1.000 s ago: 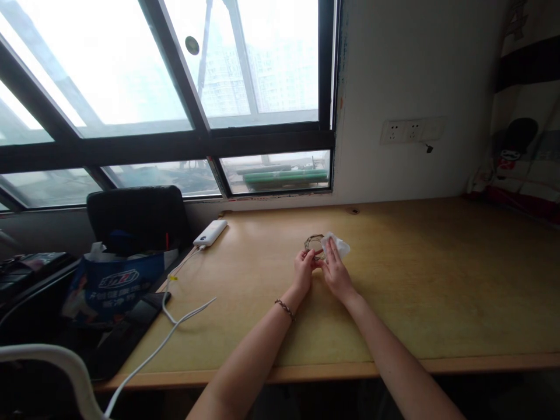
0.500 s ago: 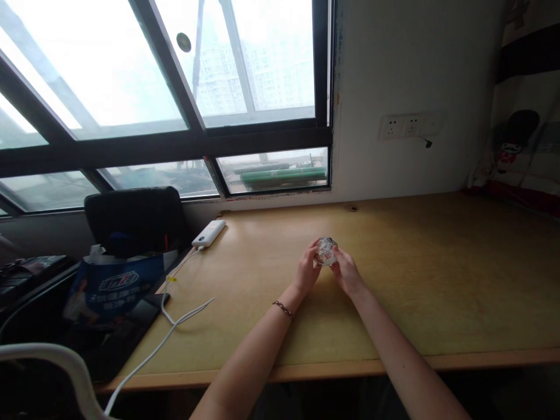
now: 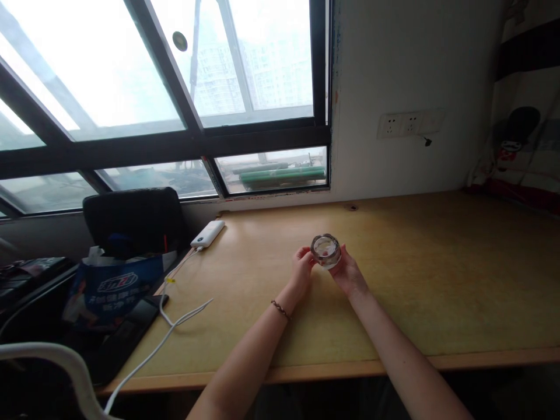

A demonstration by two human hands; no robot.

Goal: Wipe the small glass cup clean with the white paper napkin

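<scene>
A small clear faceted glass dish (image 3: 325,248) with a thick rim is held between my two hands above the wooden table. Its round face is turned up towards me, and fingers show faintly through the glass. My left hand (image 3: 301,271), below a braided bracelet (image 3: 281,309), grips the dish from its left edge with bent fingers. Supporting it from the right and below is my right hand (image 3: 349,273), its fingers partly hidden behind the glass. Whether the dish is a cup, an ashtray or a candle holder I cannot tell.
A white power bank (image 3: 208,234) lies at the table's (image 3: 437,280) left end, with a white cable (image 3: 175,324) running from it. Left of the table are a black chair (image 3: 133,216) and a blue bag (image 3: 116,289). A wall socket (image 3: 405,123) sits above the table's back edge.
The glass dish has been tilted so that its round face now shows more fully towards me. My hands have shifted their fingers on it, the right one moving lower under it.
</scene>
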